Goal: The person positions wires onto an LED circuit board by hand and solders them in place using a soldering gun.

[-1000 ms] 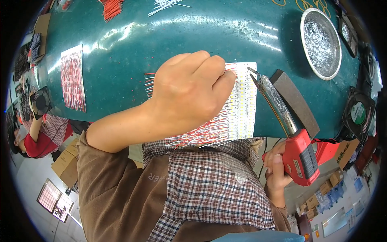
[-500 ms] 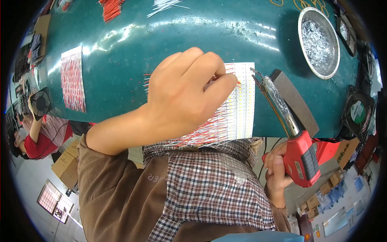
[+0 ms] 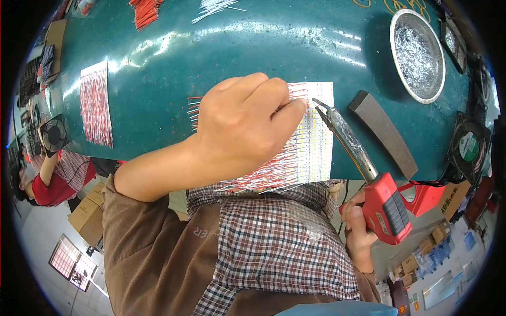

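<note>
Head view, left hand: we see the left hand (image 3: 245,129) curled into a loose fist over the white LED strip panel (image 3: 315,137), fingertips (image 3: 295,105) pinched together at the panel's upper part. They appear to pinch a red wire end, but the hand hides it, so we cannot tell for sure what is gripped.

Head view, right hand: we note the right hand (image 3: 358,229) closed around the red handle of the soldering gun (image 3: 387,208), below the table edge. The gun's long barrel runs up and left, and its tip (image 3: 316,101) sits just beside the left fingertips, over the panel.

Head view, panel: it lies flat on the green table (image 3: 211,58) at the near edge, rows of red wires (image 3: 263,176) fanning out from its left side under the forearm.

Head view, surroundings: a dark foam block (image 3: 382,131) lies tilted just right of the barrel. A round metal dish (image 3: 417,52) of silvery scraps stands well apart, upper right. A second wired panel (image 3: 96,102) rests at the left. Loose red wires (image 3: 145,10) and white wires (image 3: 213,8) lie at the far edge. A small fan (image 3: 468,147) sits at the right rim, another fan (image 3: 52,134) at the left.

Head view, others: another person (image 3: 50,176) in a red sleeve is at lower left.
</note>
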A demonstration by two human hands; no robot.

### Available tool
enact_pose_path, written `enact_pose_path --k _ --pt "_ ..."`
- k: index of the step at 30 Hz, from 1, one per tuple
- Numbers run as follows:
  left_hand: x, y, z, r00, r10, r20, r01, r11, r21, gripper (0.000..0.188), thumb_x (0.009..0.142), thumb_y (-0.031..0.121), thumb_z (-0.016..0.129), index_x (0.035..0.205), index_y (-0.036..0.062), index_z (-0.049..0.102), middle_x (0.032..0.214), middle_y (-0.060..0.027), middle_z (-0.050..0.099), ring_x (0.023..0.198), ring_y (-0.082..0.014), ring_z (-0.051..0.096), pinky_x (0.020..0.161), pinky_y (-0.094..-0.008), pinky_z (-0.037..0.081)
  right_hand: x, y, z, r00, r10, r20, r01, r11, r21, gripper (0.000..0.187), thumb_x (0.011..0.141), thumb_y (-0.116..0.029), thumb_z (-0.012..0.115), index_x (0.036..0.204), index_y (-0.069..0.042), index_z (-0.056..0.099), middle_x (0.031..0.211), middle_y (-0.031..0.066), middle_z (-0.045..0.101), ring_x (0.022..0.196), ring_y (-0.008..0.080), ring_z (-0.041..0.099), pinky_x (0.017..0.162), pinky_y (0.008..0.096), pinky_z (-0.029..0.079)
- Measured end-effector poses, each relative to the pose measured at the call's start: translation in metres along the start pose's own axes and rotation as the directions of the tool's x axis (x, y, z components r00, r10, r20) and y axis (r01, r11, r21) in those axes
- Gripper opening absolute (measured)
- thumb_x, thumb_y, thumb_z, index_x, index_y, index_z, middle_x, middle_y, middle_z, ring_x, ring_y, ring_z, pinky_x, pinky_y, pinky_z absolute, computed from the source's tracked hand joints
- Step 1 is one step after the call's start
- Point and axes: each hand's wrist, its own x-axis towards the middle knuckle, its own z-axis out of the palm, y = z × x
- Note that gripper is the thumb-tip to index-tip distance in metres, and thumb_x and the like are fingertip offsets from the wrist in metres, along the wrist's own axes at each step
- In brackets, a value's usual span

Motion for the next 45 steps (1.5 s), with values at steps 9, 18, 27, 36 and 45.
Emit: enact_pose_path --k 9,18,27,36,45 --pt "0.000 0.002 0.000 1.000 -0.017 0.021 0.016 1.000 0.025 0.032 0.058 0.001 0.075 0.089 0.0078 0.072 0.069 -0.0002 0.051 0.056 -0.0147 0.052 0.046 -0.0281 0.040 0.005 -0.001 0.005 1.000 -0.013 0.018 0.013 1.000 -0.020 0.011 0.092 -0.006 0.056 0.088 0.003 0.051 0.065 0.0047 0.046 0.046 0.0089 0.039 0.045 0.0245 0.036" --pt "0.001 0.003 -0.001 1.000 -0.023 0.020 0.022 0.999 0.036 0.032 0.058 0.000 0.075 0.089 0.0075 0.073 0.069 -0.0003 0.052 0.056 -0.0148 0.052 0.046 -0.0281 0.040 0.007 -0.001 0.007 0.999 -0.034 0.009 0.035 0.999 -0.042 0.009 0.091 -0.004 0.055 0.087 0.002 0.050 0.067 0.0052 0.046 0.046 0.0087 0.038 0.044 0.0246 0.035" --pt "0.001 0.003 0.000 0.999 -0.031 0.029 0.030 0.999 0.040 0.031 0.058 0.001 0.075 0.089 0.0069 0.072 0.070 -0.0007 0.052 0.056 -0.0153 0.053 0.046 -0.0285 0.040 0.008 -0.006 0.009 0.998 0.018 -0.063 -0.011 0.993 0.121 0.008 0.090 -0.004 0.056 0.089 0.002 0.050 0.070 0.0064 0.048 0.045 0.0082 0.037 0.043 0.0241 0.034" --pt "0.006 0.003 -0.002 0.999 -0.043 0.008 0.043 0.999 0.001 0.025 0.060 0.002 0.073 0.085 0.0079 0.070 0.072 -0.0021 0.053 0.061 -0.0176 0.053 0.051 -0.0305 0.041 0.027 -0.016 -0.005 0.903 -0.350 -0.250 0.367 0.930 0.024 0.014 0.090 -0.010 0.052 0.097 0.000 0.047 0.070 0.0058 0.047 0.045 0.0077 0.037 0.046 0.0229 0.034" --pt "0.008 0.008 -0.007 0.978 -0.194 0.073 0.202 0.972 -0.116 0.016 0.068 0.008 0.074 0.081 0.0085 0.064 0.079 -0.0027 0.055 0.071 -0.0211 0.053 0.061 -0.0333 0.044 0.057 -0.025 -0.015 0.746 -0.311 -0.589 0.207 0.949 -0.240 0.025 0.095 -0.007 0.053 0.115 0.007 0.053 0.067 0.0020 0.048 0.048 0.0059 0.036 0.053 0.0220 0.038"
